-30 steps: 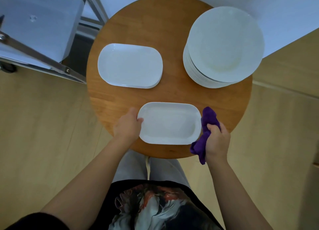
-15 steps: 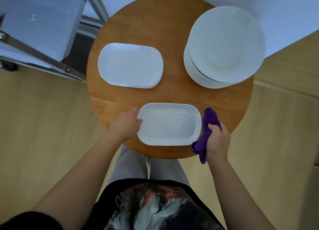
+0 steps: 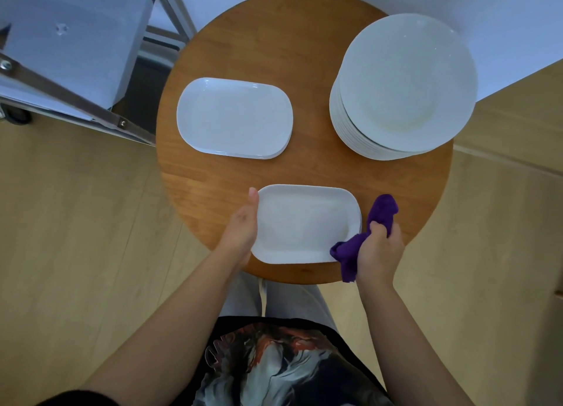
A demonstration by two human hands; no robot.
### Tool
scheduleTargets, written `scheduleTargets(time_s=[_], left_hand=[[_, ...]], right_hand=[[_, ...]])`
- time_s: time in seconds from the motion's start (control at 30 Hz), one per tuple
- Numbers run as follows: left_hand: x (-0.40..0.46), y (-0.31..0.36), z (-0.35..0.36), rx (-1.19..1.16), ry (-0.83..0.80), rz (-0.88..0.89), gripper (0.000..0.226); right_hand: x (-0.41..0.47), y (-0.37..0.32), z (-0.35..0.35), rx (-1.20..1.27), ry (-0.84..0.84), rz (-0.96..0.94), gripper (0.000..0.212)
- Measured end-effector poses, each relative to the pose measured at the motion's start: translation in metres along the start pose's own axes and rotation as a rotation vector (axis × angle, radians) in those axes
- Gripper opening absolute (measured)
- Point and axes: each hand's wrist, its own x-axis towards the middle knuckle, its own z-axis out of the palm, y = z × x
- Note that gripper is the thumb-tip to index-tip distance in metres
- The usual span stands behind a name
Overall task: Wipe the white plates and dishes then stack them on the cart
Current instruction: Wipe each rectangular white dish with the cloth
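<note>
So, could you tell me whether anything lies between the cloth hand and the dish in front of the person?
Nothing visible does. The right hand grips the purple cloth, which already lies against the near right corner of the rectangular dish.

On the table [image 3: 304, 174], the dish [image 3: 301, 222] lies nearest (oblong plates [image 3: 234, 117] behind-left, round stack [image 3: 402, 85] behind-right).

dim, cool, even light | soft faint shadows | wide-angle bending at edges | mostly sharp
</note>
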Motion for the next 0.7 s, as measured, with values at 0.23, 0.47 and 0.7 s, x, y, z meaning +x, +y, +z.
scheduleTargets(time_s=[0.23,0.47,0.7], left_hand=[[-0.021,0.002,0.009,-0.136,0.010,0.040,0.072],[-0.037,0.011,0.010,-0.173,-0.012,0.142,0.065],[-0.040,0.020,0.000,-0.120,0.019,0.172,0.056]], right_hand=[[-0.004,-0.010,0.026,-0.638,0.003,-0.230,0.052],[-0.031,-0.025,0.060,-0.692,-0.123,-0.429,0.058],[-0.081,-0.021,0.075,-0.690,-0.510,-0.709,0.063]])
